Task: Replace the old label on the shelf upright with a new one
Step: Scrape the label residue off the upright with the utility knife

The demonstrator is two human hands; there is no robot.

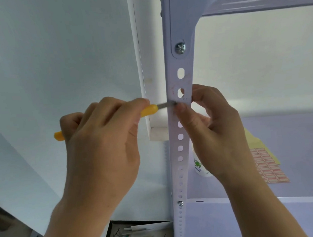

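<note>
The white perforated shelf upright runs down the middle of the view. Faint reddish label residue marks it beside an upper hole. My left hand grips a yellow-handled knife, its metal blade tip touching the upright's face. My right hand wraps the upright from the right, thumb and fingertips pinching it right at the blade tip. A sheet of red-bordered blank labels lies on the shelf board behind my right wrist.
A white cup with a green print stands on the shelf board behind the upright. Below, an open dark box holds papers and scraps. A white wall fills the left side. A bolt fixes the top bracket.
</note>
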